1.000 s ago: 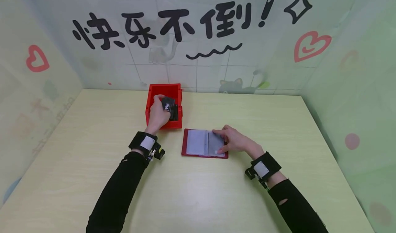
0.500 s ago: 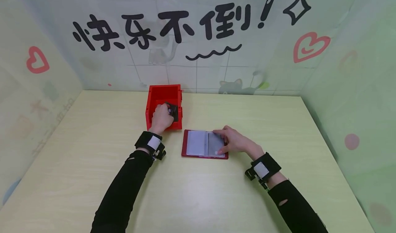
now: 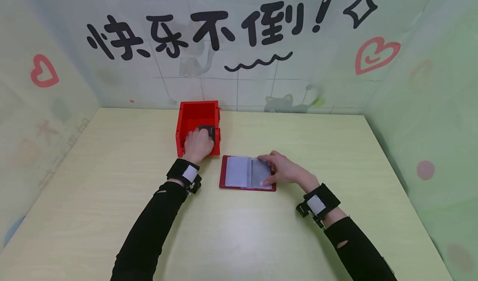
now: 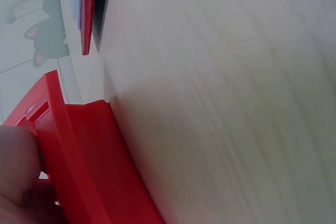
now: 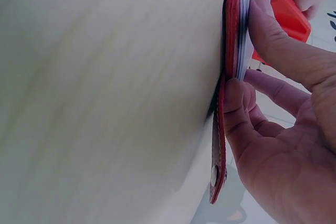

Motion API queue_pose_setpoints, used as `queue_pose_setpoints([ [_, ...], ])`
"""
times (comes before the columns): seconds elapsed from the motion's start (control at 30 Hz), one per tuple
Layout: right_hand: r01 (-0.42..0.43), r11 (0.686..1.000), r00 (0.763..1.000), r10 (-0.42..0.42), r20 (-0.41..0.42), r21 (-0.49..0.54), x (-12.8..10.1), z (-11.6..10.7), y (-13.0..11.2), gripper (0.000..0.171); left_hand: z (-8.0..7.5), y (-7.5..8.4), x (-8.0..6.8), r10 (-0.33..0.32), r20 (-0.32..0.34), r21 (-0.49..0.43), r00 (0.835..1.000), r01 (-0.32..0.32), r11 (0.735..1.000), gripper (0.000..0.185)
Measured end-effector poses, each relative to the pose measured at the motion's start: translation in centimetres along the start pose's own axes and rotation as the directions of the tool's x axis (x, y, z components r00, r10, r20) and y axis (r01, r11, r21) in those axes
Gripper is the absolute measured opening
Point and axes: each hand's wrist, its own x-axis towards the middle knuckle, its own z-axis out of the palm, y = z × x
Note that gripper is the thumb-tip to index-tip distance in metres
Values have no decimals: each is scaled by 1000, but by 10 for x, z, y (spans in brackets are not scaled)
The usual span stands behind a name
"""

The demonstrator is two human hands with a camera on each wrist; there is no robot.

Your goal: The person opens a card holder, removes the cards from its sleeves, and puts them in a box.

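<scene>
My left hand point(image 3: 198, 144) reaches into a red bin point(image 3: 189, 114), fingers curled at a black card point(image 3: 209, 128) on its right side. The fingertips are hidden from the head view; the left wrist view catches a thumb and finger point(image 4: 18, 163) beside the bin's red wall point(image 4: 100, 161). Lying open on the table is a red card holder point(image 3: 223, 177) with clear sleeves point(image 3: 237, 172). My right hand point(image 3: 285, 169) grips its right side. In the right wrist view the thumb point(image 5: 270, 24) presses on the sleeves while other fingers sit at the edge, near a snap strap point(image 5: 218, 156).
The pale wooden table point(image 3: 239, 235) surrounds the bin and card holder. A printed backdrop point(image 3: 239, 86) with large lettering stands behind it, and similar panels point(image 3: 422, 148) rise at both sides. The bin stands close to the table's back edge.
My left hand has lowered in the bin and moved toward its front right, taking down the black card marked "Vip" that was raised earlier. The right hand and card holder have stayed in place.
</scene>
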Motion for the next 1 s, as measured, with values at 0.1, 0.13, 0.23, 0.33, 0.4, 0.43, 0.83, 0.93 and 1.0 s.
queue_pose_setpoints([
  [0.1,-2,1000,1000,2,-9,9,0,0,-1,77,1,1,-4,34,-79,-17,996,-35,999,28],
  [0.13,-2,1000,1000,2,-13,13,-1,0,-2,76,2,2,-6,51,-121,-32,991,-55,998,29],
  [0.23,-23,999,999,24,-29,36,-1,0,-3,74,4,6,-15,118,-243,-115,963,-150,982,35],
  [0.33,-39,998,999,41,-35,48,-1,1,-2,73,8,13,-29,195,-291,-224,937,-264,938,36],
  [0.4,-40,998,999,42,-35,50,0,0,-1,73,10,18,-40,234,-283,-283,930,-314,906,33],
  [0.43,-34,998,999,35,-36,48,0,0,0,73,12,20,-45,250,-264,-313,932,-328,891,32],
  [0.83,15,998,996,-10,-91,59,4,-4,7,66,37,40,-74,506,299,-208,809,-462,862,79],
  [0.93,-10,992,995,22,-99,127,6,-4,8,60,41,47,-76,503,281,-108,817,-494,863,83],
  [1.0,-42,982,993,62,-101,185,6,-3,9,52,42,50,-78,503,267,-59,822,-507,860,84],
])
